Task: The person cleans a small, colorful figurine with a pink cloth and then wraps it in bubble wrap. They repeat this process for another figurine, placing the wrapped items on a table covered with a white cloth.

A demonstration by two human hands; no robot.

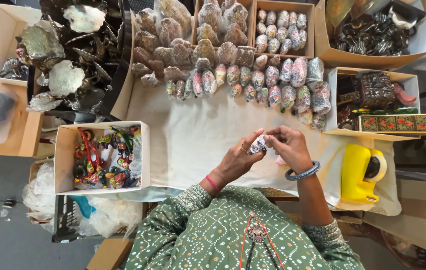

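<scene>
- small wrapped piece [258, 145] between both hands: clear crinkly plastic film, glossy
- bench cover [193, 140]: off-white cloth, matt, lightly creased
- tape dispenser [357, 172]: yellow plastic, smooth, shiny
- boxes [65, 150]: plain cardboard, matt
- bangle [303, 173] on right wrist: dark, glossy
- wrapped figurines [273, 80]: painted, under shiny film
- dark ornaments [373, 35]: metal-looking, polished

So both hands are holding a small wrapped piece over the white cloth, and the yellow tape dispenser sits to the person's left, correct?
Not quite. The head view shows the tape dispenser on the person's right, not the left. The rest holds: the left hand and right hand hold a small wrapped piece between them over the white cloth.
</scene>
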